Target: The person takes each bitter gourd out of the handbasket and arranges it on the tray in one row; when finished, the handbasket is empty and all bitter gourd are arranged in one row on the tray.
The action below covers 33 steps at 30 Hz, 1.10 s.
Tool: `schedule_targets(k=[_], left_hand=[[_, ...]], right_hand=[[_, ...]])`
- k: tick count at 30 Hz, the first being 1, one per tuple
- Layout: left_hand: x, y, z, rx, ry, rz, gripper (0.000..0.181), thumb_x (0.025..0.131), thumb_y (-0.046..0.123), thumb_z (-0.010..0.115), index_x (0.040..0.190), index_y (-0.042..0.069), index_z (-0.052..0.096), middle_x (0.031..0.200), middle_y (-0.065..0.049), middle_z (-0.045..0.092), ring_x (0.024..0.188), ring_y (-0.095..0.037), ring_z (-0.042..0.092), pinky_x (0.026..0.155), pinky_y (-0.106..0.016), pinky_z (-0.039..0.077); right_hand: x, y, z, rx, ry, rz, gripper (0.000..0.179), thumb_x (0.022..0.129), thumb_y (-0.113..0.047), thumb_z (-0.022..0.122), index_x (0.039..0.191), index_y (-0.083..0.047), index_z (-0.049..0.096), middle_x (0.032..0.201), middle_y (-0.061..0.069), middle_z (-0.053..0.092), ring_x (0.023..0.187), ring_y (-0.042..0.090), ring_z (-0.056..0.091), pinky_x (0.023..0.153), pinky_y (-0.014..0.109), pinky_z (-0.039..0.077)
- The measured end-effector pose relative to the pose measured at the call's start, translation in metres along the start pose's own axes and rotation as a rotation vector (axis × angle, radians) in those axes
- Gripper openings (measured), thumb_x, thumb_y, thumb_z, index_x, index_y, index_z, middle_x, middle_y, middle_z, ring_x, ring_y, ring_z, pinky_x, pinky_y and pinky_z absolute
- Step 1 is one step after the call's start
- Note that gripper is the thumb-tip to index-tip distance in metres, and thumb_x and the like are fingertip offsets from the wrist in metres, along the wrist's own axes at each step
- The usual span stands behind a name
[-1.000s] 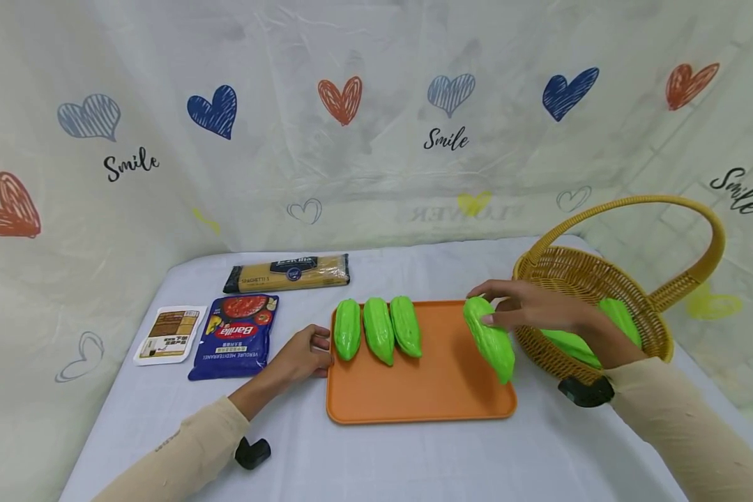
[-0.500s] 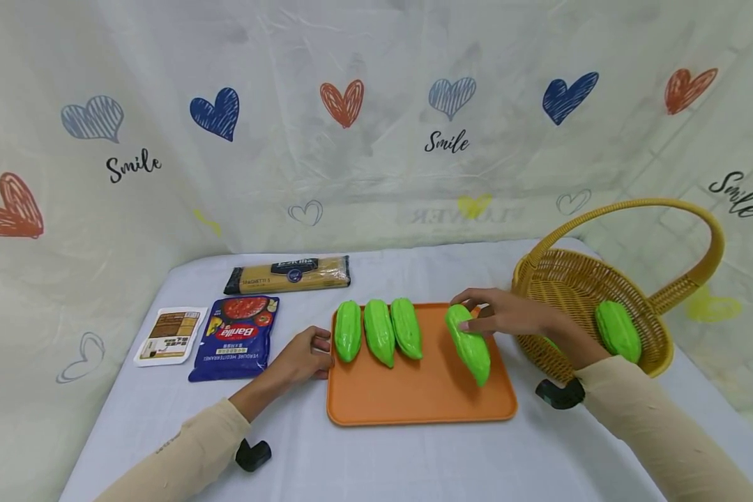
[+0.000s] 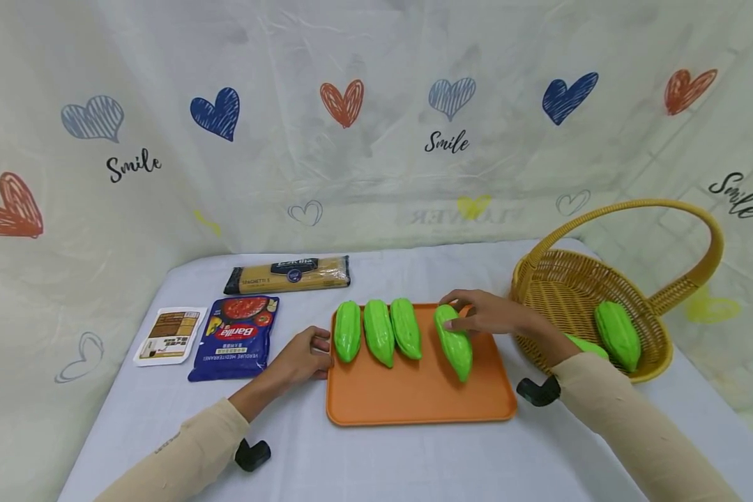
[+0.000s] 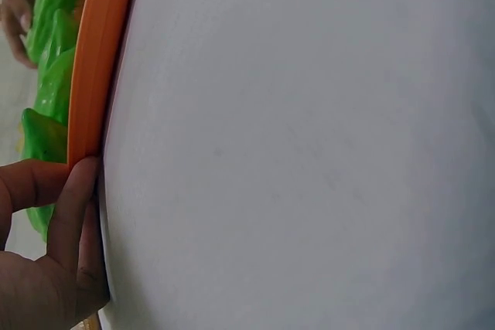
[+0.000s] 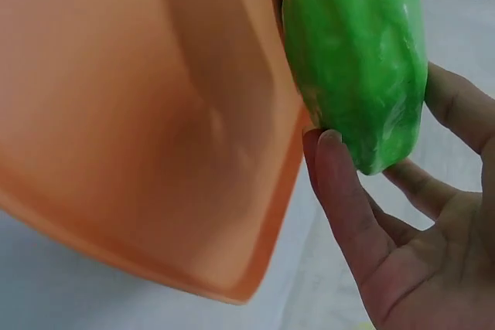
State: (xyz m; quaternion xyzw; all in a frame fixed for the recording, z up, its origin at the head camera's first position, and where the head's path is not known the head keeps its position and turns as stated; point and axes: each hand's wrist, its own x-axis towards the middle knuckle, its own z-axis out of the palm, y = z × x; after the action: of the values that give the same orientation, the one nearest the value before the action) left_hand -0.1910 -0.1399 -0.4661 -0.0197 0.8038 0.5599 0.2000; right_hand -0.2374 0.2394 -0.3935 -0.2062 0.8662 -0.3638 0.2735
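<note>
My right hand (image 3: 486,312) holds a bright green ridged gourd (image 3: 457,352) by its far end, over the right half of the orange tray (image 3: 408,401). In the right wrist view, the thumb and fingers lie on opposite sides of this gourd (image 5: 356,52). Three similar gourds (image 3: 378,332) lie side by side on the tray's left half, pointed ends towards me. At the tray's left edge, my left hand (image 3: 302,355) pinches the rim (image 4: 97,75) between thumb and fingers, as the left wrist view shows. Whether the held gourd touches the tray is hard to tell.
A wicker basket (image 3: 558,275) with a tall handle stands at the right, with more green gourds (image 3: 618,336) inside. To the left lie a blue Barilla sauce pouch (image 3: 235,338), a white flat pack (image 3: 171,336) and a spaghetti packet (image 3: 288,274). A printed curtain hangs behind.
My right hand has carried the gourd leftward from beside the basket to above the tray, closer to the three lying gourds. The left hand stays at the tray's edge.
</note>
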Motion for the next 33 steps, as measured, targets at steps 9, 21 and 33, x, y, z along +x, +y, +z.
schedule_targets(k=[9,21,33], left_hand=[[0.0,0.001,0.0,0.004,0.002,0.0,0.056,0.082,-0.001,0.068,0.135,-0.002,0.05,0.116,-0.015,0.056,0.093,-0.02,0.065,0.071,-0.033,0.064],[0.0,0.0,0.001,-0.001,0.004,-0.003,0.056,0.082,-0.001,0.068,0.134,-0.001,0.05,0.117,-0.015,0.056,0.094,-0.021,0.065,0.071,-0.033,0.064],[-0.001,0.001,0.001,-0.01,0.002,0.009,0.056,0.081,-0.002,0.068,0.135,-0.002,0.049,0.116,-0.016,0.056,0.093,-0.021,0.065,0.071,-0.034,0.064]], right_hand=[[0.02,0.001,0.003,-0.049,0.044,0.028,0.055,0.098,-0.034,0.064,0.141,-0.003,0.049,0.137,0.031,0.052,0.103,0.028,0.068,0.08,0.04,0.061],[0.04,0.001,0.009,-0.028,0.047,0.076,0.057,0.098,-0.034,0.063,0.143,-0.003,0.045,0.142,0.032,0.047,0.122,0.039,0.059,0.089,0.043,0.06],[0.047,0.0,0.013,-0.03,0.086,0.079,0.057,0.097,-0.036,0.064,0.14,-0.003,0.047,0.139,0.034,0.049,0.118,0.041,0.06,0.084,0.043,0.06]])
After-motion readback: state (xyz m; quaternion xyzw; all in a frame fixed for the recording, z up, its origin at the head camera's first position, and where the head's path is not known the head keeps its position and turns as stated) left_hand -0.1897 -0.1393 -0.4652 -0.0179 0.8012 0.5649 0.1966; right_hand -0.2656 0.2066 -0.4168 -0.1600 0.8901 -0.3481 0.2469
